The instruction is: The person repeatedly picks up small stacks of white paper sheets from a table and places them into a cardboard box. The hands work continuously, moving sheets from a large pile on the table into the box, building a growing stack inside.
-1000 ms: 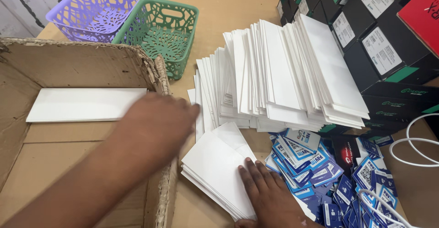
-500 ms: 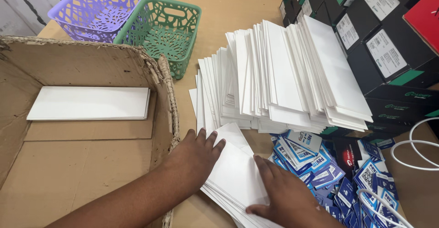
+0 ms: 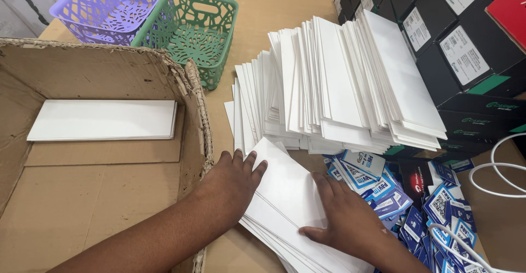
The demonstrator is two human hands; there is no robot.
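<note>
**Squaring up a loose batch of white cards**

Pressing down on the small stack of white cards [image 3: 285, 207], we have both hands flat at work. Our left hand [image 3: 233, 182] lies with fingers spread along the stack's left edge, palm down, not clenched around anything; our right hand [image 3: 348, 221] rests on the stack's right side, thumb out across the top card, fingers extended. Neither grip is closed: the hands bracket the cards from two sides, which looks like a way to keep the slippery sheets aligned. The stack sits on the desk [image 3: 285, 10], slanted, just beside the cardboard box [image 3: 109, 196] wall.

Inside that box lies one neat white bundle [image 3: 104, 119], flat against the far side. Behind our hands, a big fanned heap of white cards [image 3: 339, 92] leans on black boxes [image 3: 460, 59], far too many to count. To the right, a spill of blue printed cards [image 3: 394, 191], and a white cable [image 3: 504, 169] looping past. Two baskets stand at the back, one purple [image 3: 109, 4], one green [image 3: 192, 32], both appearing empty.
</note>
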